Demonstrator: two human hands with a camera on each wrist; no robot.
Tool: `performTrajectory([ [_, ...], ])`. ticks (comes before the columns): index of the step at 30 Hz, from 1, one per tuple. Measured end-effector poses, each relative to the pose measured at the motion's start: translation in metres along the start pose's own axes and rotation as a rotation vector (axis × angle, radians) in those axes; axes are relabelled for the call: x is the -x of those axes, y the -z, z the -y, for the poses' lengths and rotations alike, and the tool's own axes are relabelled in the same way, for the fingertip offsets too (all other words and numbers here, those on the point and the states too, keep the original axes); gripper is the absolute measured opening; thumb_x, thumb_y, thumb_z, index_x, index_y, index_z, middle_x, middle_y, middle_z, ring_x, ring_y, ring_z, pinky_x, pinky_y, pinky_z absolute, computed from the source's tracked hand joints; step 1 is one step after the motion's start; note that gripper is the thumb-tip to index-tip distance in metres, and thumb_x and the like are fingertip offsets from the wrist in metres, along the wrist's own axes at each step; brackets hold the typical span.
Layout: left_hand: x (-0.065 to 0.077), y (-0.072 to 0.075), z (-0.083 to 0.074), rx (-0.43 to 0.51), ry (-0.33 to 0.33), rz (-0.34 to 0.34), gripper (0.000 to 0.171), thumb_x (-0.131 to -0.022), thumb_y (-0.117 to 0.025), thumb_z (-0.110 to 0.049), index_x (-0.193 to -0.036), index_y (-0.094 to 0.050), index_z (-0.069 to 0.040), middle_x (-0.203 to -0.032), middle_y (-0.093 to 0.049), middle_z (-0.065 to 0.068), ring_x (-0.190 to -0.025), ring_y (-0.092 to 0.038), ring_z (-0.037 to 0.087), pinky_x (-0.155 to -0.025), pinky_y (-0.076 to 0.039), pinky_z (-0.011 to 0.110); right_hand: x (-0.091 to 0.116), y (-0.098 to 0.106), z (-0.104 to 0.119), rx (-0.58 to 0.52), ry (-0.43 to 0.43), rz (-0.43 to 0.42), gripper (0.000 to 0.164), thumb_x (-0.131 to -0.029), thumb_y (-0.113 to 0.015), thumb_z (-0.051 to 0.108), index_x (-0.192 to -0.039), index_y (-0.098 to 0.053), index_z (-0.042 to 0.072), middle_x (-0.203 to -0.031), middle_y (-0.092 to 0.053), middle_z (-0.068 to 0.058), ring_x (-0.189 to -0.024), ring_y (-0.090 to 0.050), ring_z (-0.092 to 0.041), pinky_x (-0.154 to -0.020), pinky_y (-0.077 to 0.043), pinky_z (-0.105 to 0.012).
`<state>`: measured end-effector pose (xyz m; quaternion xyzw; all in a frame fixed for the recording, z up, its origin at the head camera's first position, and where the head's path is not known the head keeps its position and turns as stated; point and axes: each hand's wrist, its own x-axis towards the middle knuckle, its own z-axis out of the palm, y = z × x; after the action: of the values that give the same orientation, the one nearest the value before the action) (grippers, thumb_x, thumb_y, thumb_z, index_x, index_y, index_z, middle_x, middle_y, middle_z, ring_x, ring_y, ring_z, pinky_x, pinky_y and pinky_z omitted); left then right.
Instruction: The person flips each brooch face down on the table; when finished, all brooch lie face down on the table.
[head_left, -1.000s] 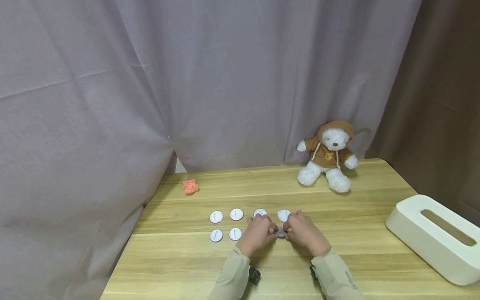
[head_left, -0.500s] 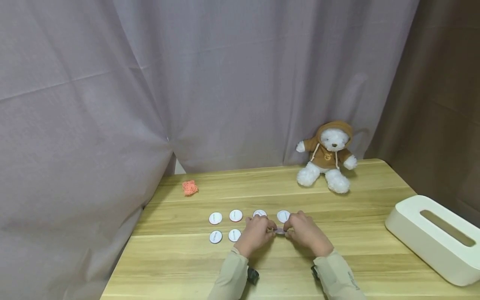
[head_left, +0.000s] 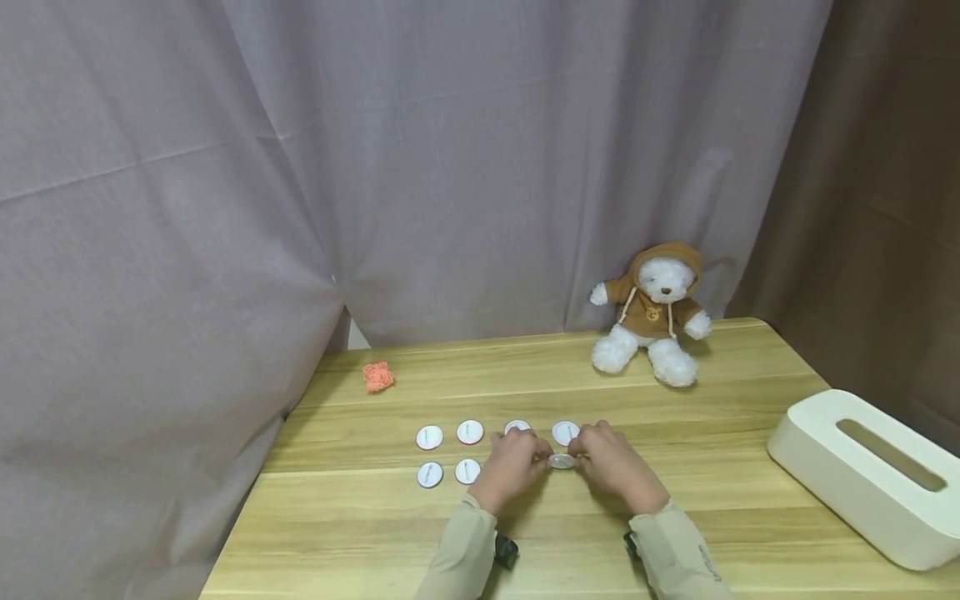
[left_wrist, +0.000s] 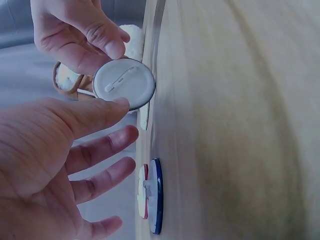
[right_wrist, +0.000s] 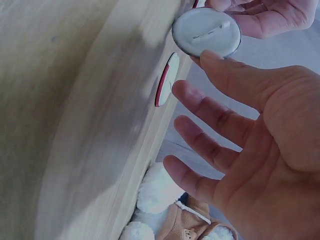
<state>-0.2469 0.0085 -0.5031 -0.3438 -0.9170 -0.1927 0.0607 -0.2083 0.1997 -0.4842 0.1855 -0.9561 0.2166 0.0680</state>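
A round pin-back button badge (head_left: 562, 461) hangs between both hands just over the table, its white back with the safety pin facing me. My left hand (head_left: 512, 468) pinches its left edge, and my right hand (head_left: 613, 468) pinches the right edge. In the left wrist view the badge (left_wrist: 124, 84) shows its pin slanting, with the left thumb on its rim. From the right wrist, the same badge (right_wrist: 206, 32) has the right thumb at its edge while the other fingers spread out. The badge's front is hidden.
Several badges lie pin-side up in rows, including one at far left (head_left: 430, 437) and one behind the right hand (head_left: 566, 432). An orange yarn-like bundle (head_left: 378, 377) and a teddy bear (head_left: 660, 317) are at the back. A cream tissue box cover (head_left: 862, 492) stands right.
The badge between the hands has tipped, so its pale back now shows where a purplish side was seen earlier. The hands have stayed almost in place.
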Motion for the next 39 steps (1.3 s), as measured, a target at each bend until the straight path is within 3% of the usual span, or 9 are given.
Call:
performTrajectory([
  [6,-0.002,-0.002,0.0,-0.008,0.011,0.023,0.004,-0.086,-0.078,-0.023,-0.084,-0.078,-0.019,-0.082,-0.066,-0.008,-0.08,-0.055,0.01,-0.08,-0.039,0.043,-0.001,0.0,0.002,0.002,-0.02,0.02,0.025,-0.083,-0.073,0.001,-0.068,-0.058,0.014,-0.07,-0.05,0.002,-0.072,-0.048,-0.021,-0.067,-0.042,-0.041],
  [11,-0.003,-0.005,0.0,-0.022,0.014,0.037,0.008,-0.086,-0.078,-0.024,-0.086,-0.078,-0.017,-0.084,-0.065,-0.007,-0.082,-0.055,0.013,-0.08,-0.038,0.043,0.0,-0.005,0.002,0.036,-0.024,0.018,0.028,-0.086,-0.07,0.002,-0.068,-0.052,0.013,-0.071,-0.048,0.001,-0.078,-0.054,-0.027,-0.069,-0.045,-0.047],
  [16,-0.004,-0.005,-0.002,-0.038,0.035,0.037,0.005,-0.085,-0.078,-0.023,-0.086,-0.078,-0.018,-0.088,-0.066,-0.005,-0.085,-0.053,0.015,-0.081,-0.038,0.043,-0.001,-0.005,0.002,0.041,-0.043,0.016,0.027,-0.084,-0.072,0.0,-0.067,-0.054,0.012,-0.072,-0.05,0.0,-0.077,-0.051,-0.026,-0.066,-0.043,-0.045],
  [25,-0.004,-0.008,-0.009,-0.064,0.045,0.01,0.009,-0.079,-0.079,-0.018,-0.072,-0.073,-0.019,-0.079,-0.062,-0.005,-0.08,-0.05,0.018,-0.078,-0.04,0.047,-0.002,-0.005,0.004,0.082,-0.036,-0.017,0.028,-0.076,-0.077,-0.002,-0.061,-0.058,0.012,-0.068,-0.055,-0.001,-0.07,-0.05,-0.024,-0.062,-0.043,-0.044],
  [30,-0.005,-0.009,-0.01,-0.095,0.061,0.01,0.006,-0.078,-0.082,-0.022,-0.079,-0.077,-0.019,-0.086,-0.065,-0.002,-0.084,-0.052,0.02,-0.079,-0.042,0.05,-0.003,-0.009,0.004,0.094,-0.029,-0.043,0.029,-0.074,-0.078,-0.003,-0.061,-0.057,0.013,-0.067,-0.054,-0.001,-0.069,-0.049,-0.024,-0.061,-0.042,-0.042],
  [36,-0.004,-0.011,-0.011,-0.1,0.067,0.025,0.017,-0.078,-0.084,-0.026,-0.092,-0.081,-0.016,-0.095,-0.068,0.002,-0.089,-0.054,0.024,-0.076,-0.041,0.046,-0.004,-0.01,0.003,0.11,-0.028,-0.067,0.025,-0.069,-0.078,-0.004,-0.062,-0.06,0.012,-0.067,-0.055,-0.003,-0.068,-0.048,-0.025,-0.059,-0.041,-0.04],
  [39,-0.003,-0.011,-0.012,-0.096,0.059,0.021,0.016,-0.078,-0.084,-0.026,-0.089,-0.081,-0.015,-0.098,-0.068,0.003,-0.091,-0.054,0.025,-0.075,-0.04,0.045,-0.003,-0.011,0.003,0.107,-0.041,-0.062,0.022,-0.069,-0.078,-0.003,-0.063,-0.063,0.012,-0.069,-0.057,-0.003,-0.068,-0.049,-0.025,-0.059,-0.042,-0.042],
])
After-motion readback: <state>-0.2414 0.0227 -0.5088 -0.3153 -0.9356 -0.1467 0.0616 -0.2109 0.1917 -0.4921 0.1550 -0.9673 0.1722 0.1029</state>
